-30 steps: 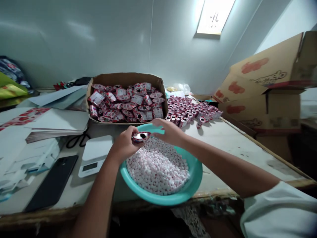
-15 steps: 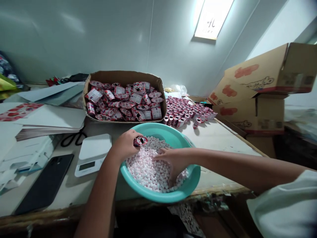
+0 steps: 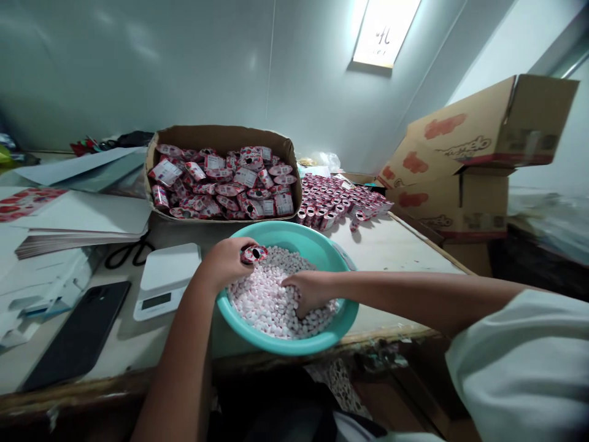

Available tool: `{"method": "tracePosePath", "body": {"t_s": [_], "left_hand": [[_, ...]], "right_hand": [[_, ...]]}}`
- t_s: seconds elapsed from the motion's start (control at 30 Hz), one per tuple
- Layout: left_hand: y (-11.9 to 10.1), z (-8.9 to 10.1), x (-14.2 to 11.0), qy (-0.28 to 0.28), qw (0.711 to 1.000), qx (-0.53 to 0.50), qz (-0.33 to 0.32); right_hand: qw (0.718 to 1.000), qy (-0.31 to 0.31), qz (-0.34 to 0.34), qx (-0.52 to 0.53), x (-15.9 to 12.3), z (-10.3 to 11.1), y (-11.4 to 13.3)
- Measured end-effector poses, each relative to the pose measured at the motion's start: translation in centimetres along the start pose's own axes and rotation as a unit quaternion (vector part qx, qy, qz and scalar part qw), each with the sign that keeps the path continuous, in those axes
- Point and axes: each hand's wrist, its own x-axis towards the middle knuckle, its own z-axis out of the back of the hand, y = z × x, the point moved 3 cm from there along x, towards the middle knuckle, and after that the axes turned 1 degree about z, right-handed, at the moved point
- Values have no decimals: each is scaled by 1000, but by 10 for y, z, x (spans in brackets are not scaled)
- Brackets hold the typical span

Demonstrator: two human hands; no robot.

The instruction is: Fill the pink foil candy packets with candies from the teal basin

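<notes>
A small red-and-white patterned container (image 3: 256,253) with a dark opening in its top is gripped in my left hand (image 3: 225,263) over the left part of a turquoise basin (image 3: 346,307). White and pale pink candies (image 3: 262,307), small and pellet-like, fill much of the basin. My right hand (image 3: 311,290) is sunk among them at the right of the middle, curled around some candies. Its fingertips are partly hidden by the candies.
Behind the basin stands a cardboard box (image 3: 151,178) of similar containers; more containers (image 3: 340,199) stand in rows to its right. A white scale (image 3: 170,267), black phone (image 3: 78,334), scissors (image 3: 129,255) and paper stack (image 3: 87,221) lie left. Cartons (image 3: 478,135) are piled right.
My right hand has shifted left and its fingers have drawn in among the candies. My left hand still holds the container near the basin's left side. The whole view has shifted slightly.
</notes>
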Motion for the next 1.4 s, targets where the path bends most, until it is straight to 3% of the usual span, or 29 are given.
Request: {"method": "tracePosePath", "body": {"t_s": [0.1, 0.3, 0.43, 0.6, 0.83, 1.07, 1.2, 1.3, 1.4], "left_hand": [[1, 1, -2, -7, 1000, 0, 2], [-2, 1, -5, 2, 1000, 31, 3], [-6, 3, -7, 3, 999, 43, 11], [-8, 6, -10, -11, 999, 40, 11], [-6, 5, -8, -16, 998, 63, 19], [-3, 7, -8, -31, 999, 25, 14], [-1, 5, -9, -32, 999, 20, 30], [-2, 3, -9, -31, 999, 24, 34], [-4, 0, -8, -12, 997, 65, 28]], "right_hand": [[999, -29, 33, -10, 3, 15, 7], [983, -166, 72, -14, 14, 77, 25], [978, -182, 99, -24, 24, 93, 42], [974, -195, 116, -24, 29, 92, 55], [967, -216, 133, 11, 32, 90, 48], [938, -279, 186, 87, 22, 85, 50], [941, -292, 127, 115, 15, 87, 32], [963, -239, 76, 101, 14, 73, 10], [993, -88, 49, 61, 14, 45, -3]]}}
